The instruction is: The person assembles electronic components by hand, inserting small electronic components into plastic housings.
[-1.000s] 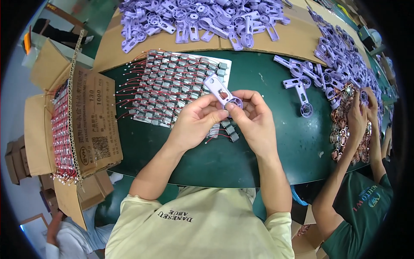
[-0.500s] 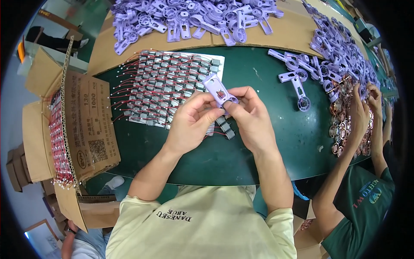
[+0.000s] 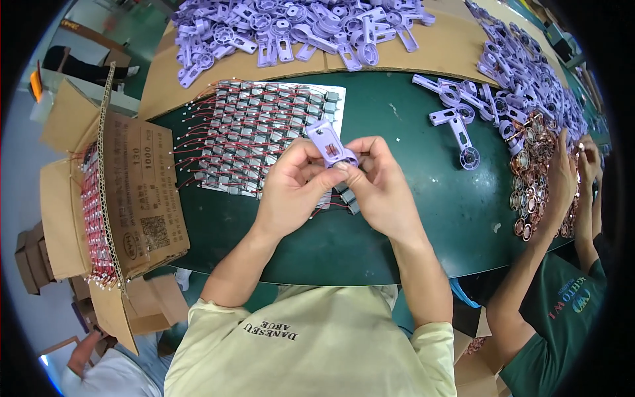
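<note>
A purple plastic housing with a slotted handle and a round end is held between both hands. My left hand is closed round its left side, thumb at the round end. My right hand grips the round end from the right, and the two thumbs meet there. Whatever sits inside the ring is covered by the thumbs. Just beyond and left of my hands, rows of small grey motors with red wires lie on a white sheet. A few loose motors rest partly hidden beneath my hands.
A heap of purple housings covers cardboard at the back. Several more lie at right on the green table. A carton of wired motors stands left. A co-worker's hand is over copper-coloured rings at right.
My right fingers have shifted slightly and the thumbs have come closer together over the round end. The co-worker's hands at right have moved apart a little.
</note>
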{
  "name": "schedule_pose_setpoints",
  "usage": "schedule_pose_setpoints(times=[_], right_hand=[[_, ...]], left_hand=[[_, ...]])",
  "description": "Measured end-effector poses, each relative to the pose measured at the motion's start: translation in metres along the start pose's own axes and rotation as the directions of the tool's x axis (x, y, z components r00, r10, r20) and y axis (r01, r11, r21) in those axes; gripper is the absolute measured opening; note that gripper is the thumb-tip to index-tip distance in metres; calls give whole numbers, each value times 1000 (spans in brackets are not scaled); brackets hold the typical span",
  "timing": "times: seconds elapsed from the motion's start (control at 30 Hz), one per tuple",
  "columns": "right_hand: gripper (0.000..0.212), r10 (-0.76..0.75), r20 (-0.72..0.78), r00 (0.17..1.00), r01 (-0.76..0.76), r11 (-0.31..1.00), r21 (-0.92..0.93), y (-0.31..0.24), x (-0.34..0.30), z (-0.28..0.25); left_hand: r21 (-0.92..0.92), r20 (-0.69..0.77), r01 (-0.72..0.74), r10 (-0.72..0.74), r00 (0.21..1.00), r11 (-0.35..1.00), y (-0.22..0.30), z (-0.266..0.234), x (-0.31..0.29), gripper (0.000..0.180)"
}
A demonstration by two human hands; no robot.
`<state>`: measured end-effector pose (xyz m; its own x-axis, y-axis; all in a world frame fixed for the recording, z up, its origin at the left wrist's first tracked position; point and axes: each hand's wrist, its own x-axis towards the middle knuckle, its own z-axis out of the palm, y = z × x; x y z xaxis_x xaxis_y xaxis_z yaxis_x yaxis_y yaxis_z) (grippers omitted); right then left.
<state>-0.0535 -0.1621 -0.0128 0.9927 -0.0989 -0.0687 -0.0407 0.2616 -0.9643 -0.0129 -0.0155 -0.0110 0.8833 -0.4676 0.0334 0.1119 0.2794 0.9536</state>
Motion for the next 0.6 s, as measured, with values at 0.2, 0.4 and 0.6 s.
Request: schedule_pose_setpoints(times=[0.2,0.4,0.6], right_hand=[[16,-29,-6,1000,29,1000,1,1,2,8],[24,-211,-384,899,-22,854,-521,-17,14,-61],[22,-481,-185,857,161,589,-792,-27,6,-43]], left_hand=[[196,-28,-44,51,998,980,2,-2,0,18],[398,-15,-14,22,1000,917,15,-19,34,34],[937,-113,-28,377,920,349,42,-93,137,25]])
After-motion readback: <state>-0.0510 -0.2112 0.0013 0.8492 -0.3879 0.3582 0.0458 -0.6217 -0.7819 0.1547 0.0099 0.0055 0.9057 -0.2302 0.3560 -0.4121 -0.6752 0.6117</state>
